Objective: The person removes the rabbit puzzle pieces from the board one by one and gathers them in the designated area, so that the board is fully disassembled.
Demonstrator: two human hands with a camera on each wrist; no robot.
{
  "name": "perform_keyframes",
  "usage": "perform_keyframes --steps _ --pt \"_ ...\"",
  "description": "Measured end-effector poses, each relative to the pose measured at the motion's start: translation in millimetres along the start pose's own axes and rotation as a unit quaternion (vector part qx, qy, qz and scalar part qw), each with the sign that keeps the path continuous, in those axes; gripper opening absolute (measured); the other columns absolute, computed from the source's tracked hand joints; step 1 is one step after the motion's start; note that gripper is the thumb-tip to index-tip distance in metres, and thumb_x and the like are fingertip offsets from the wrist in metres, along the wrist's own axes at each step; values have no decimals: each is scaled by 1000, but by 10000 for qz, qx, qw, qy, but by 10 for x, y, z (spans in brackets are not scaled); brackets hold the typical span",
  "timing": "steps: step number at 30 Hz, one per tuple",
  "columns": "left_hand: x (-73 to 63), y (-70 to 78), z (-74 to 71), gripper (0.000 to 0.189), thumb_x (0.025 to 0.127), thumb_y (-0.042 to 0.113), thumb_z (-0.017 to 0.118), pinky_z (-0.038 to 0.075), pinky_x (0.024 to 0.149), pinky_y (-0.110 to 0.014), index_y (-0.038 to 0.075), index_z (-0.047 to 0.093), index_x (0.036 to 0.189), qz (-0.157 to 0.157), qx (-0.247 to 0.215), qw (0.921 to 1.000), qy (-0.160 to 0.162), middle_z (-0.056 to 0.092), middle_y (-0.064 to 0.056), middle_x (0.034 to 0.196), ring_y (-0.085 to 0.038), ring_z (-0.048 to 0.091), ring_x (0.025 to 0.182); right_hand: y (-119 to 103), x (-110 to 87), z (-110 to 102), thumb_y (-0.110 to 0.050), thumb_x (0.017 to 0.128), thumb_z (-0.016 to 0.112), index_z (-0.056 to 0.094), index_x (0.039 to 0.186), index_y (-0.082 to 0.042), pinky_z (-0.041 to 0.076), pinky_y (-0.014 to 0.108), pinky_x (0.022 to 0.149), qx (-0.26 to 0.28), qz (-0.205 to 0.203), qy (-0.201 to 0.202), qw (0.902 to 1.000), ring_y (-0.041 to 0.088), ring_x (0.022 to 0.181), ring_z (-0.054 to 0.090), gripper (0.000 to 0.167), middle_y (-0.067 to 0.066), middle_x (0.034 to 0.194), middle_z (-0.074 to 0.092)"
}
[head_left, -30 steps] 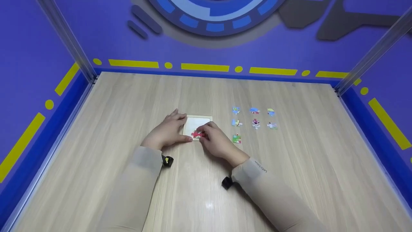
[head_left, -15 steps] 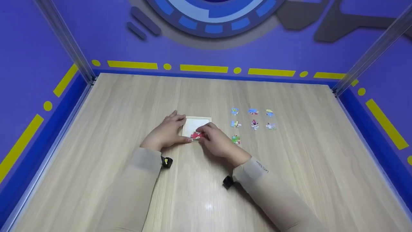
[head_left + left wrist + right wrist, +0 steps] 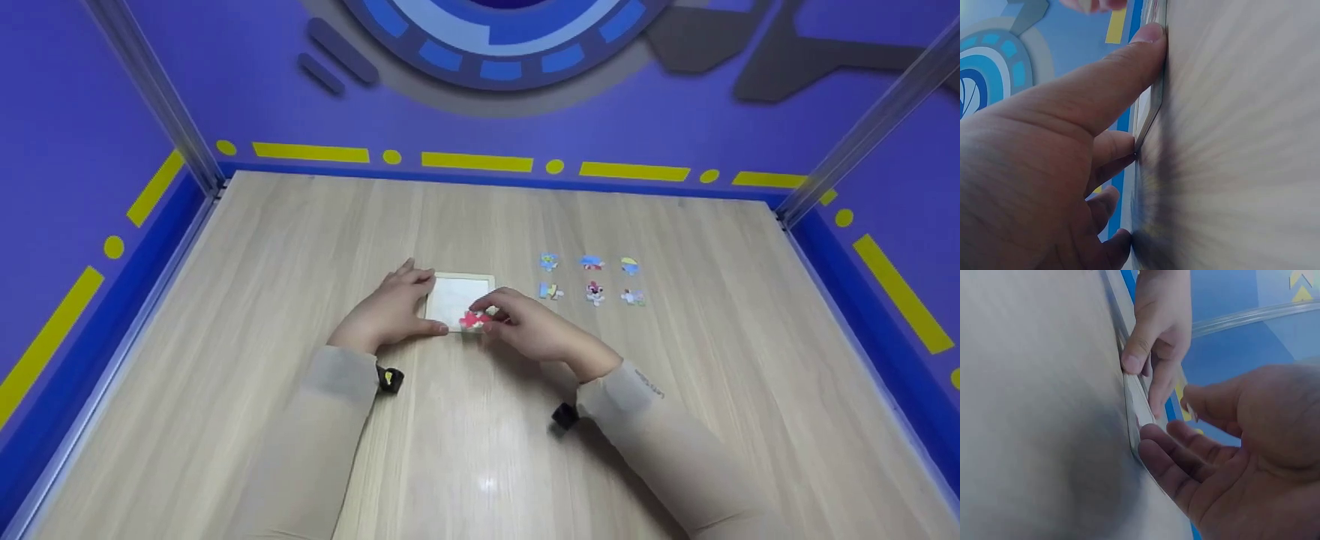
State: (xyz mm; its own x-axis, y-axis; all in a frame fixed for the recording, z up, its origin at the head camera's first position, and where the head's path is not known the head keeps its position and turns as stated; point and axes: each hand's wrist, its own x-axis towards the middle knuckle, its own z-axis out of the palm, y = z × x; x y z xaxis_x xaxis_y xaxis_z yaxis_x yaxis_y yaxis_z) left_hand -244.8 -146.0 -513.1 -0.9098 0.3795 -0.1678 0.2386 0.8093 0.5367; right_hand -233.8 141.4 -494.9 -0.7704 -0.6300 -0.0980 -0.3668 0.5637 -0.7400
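A small square puzzle tray (image 3: 450,296) with a pale wooden rim and white base lies on the table. My left hand (image 3: 390,304) holds its left side, thumb at the near edge and index finger near the far left corner; the left wrist view shows the thumb (image 3: 1123,67) on the rim. My right hand (image 3: 536,326) pinches a red jigsaw piece (image 3: 472,320) over the tray's near right part. In the right wrist view only a thin edge of the piece (image 3: 1193,412) shows by the thumb, and the other fingers curve beside the tray (image 3: 1139,405).
Several loose jigsaw pieces lie in two rows right of the tray, among them a piece with a face (image 3: 595,292) and a blue and yellow one (image 3: 630,265). The wooden table (image 3: 480,450) is bounded by blue walls (image 3: 480,120) with metal corner posts.
My right hand has shifted slightly right with the red jigsaw piece. The green piece seen earlier right of the tray is out of sight where the hand now is. My left hand stays put.
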Motion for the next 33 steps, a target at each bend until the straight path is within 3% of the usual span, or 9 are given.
perform_keyframes --steps 6,19,33 --pt "9 0 -1 104 97 52 89 13 147 -59 4 39 175 -43 -16 10000 -24 32 -9 188 -37 5 181 127 -191 -158 -15 116 64 70 148 -14 59 52 114 182 94 159 9997 31 128 69 33 9 150 67" --pt "23 -19 0 105 97 52 88 9 148 -59 2 39 175 33 2 10000 -77 31 -11 188 -38 5 181 443 -547 -498 -16 115 67 72 147 -16 57 37 93 -34 541 627 9966 24 109 65 33 9 141 65" --pt "20 -12 -2 105 97 52 88 10 148 -58 3 38 175 19 54 9999 -92 31 -11 188 -38 5 181 792 -894 -748 -11 112 68 75 145 -9 54 38 99 -449 929 841 9911 26 115 64 34 12 137 68"
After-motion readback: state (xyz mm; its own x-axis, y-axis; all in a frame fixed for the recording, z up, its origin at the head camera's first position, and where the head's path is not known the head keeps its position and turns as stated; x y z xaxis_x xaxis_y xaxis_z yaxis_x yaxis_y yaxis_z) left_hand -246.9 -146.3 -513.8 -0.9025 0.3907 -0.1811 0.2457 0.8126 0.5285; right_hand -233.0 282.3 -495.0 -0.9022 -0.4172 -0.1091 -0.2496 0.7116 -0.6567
